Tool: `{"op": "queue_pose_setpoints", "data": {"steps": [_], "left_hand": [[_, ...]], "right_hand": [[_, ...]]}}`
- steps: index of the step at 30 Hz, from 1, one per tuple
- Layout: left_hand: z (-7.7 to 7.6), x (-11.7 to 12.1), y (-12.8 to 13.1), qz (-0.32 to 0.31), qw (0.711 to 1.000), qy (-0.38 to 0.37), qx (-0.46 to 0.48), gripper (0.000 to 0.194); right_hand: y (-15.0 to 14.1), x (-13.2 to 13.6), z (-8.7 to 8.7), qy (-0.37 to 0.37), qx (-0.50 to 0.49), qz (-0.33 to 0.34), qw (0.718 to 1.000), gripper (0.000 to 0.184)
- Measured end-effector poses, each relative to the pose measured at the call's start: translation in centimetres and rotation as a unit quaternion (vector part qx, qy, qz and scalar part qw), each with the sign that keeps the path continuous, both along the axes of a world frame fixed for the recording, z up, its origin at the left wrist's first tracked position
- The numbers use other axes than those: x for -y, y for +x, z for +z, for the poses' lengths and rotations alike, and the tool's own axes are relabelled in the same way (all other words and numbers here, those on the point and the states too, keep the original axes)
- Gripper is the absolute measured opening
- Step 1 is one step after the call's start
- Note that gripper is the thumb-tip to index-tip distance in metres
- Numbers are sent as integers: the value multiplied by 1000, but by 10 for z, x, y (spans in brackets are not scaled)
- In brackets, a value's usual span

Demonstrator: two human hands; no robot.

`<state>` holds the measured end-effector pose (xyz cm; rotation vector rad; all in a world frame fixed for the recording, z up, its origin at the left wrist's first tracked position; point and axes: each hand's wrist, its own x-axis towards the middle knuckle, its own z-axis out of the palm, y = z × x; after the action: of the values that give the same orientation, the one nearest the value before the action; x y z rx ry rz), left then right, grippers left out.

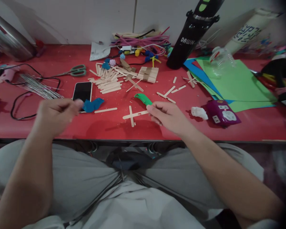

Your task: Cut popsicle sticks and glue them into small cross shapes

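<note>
The person's right hand is closed in a pinch, thumb against fingers, on the lower end of a curved green piece, which slants up and to the left above the red bench. Just below the pinch, the right end of the crossed sticks reaches the fingertips; whether they touch it, I cannot tell. These sticks form an uneven cross near the front edge, one roughly crosswise and a shorter one running away from the person. The left hand is raised over the left part of the bench, blurred, its fingers curled in towards the thumb; whether the fingertips meet or hold anything, I cannot tell. Its thumb is beside a crumpled blue piece, which overlaps the lower edge of a phone lying face up. A single stick lies between the blue piece and the crossed sticks. Farther back is a loose stick pile, with grey-green scissors to its left and a black bottle standing behind and to its right. Thin metal wires lie at the left, beside a black cord. To the right of the right hand, a white lump sits next to a purple socket box, in front of stacked coloured sheets
</note>
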<state>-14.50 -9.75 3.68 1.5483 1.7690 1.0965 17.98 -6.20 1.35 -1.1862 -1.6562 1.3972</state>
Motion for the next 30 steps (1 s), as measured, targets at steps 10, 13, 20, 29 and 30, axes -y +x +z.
{"op": "queue_pose_setpoints", "data": {"steps": [10,13,20,29,30], "left_hand": [[-10,-17,80,-281,955,-32,-84,30],[-15,-32,92,-334,929,-82,-136,38],[-31,-39,100,-349,927,-95,-100,37],[-52,-29,95,-251,960,13,-121,39],[-52,-28,95,-243,962,21,-122,39]], "right_hand": [[3,2,-4,41,23,26,999,46],[3,-5,-10,59,49,23,997,46],[-1,-18,-20,91,47,2,995,43],[-5,-17,-28,154,79,-1,985,45],[-5,-16,-30,161,85,-2,983,44]]}}
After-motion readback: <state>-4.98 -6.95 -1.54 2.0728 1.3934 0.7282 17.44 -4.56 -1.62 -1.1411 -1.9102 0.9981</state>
